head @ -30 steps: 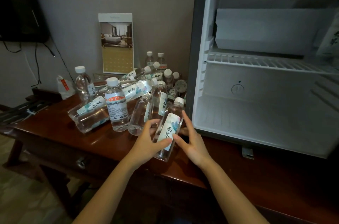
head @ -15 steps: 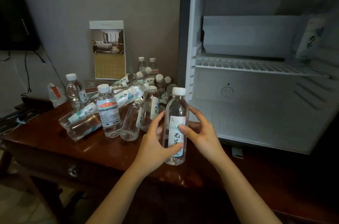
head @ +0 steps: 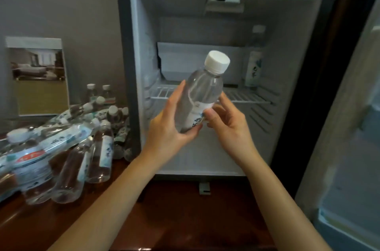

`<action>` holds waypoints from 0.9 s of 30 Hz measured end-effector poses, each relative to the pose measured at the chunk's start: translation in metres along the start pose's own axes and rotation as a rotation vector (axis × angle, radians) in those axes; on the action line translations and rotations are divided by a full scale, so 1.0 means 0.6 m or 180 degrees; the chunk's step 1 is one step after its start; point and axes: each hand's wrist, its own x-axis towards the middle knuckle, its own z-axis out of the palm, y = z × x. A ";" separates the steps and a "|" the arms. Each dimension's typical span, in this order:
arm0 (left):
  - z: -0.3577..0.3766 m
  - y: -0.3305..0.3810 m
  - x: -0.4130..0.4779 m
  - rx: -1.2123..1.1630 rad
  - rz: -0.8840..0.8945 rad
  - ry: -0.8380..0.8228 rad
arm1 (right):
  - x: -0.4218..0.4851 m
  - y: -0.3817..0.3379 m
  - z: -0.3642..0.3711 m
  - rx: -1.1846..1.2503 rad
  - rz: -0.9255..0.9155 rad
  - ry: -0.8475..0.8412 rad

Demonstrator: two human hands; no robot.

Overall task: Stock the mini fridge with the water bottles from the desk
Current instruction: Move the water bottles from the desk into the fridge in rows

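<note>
Clear water bottle [head: 200, 94] tilted, cap up-right toward open mini fridge [head: 298, 107], both hands' fingers [head: 181, 94] grasping it.

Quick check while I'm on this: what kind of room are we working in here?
Most likely a hotel guest room. A small mini fridge stands open on a dark wooden desk, a card with a photo of a bedroom leans against the wall, and a pile of small water bottles lies beside the fridge.
</note>
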 end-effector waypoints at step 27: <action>0.174 -0.068 0.245 -0.0792 -0.0533 -0.1066 | 0.180 0.094 -0.091 -0.0813 0.0080 0.0990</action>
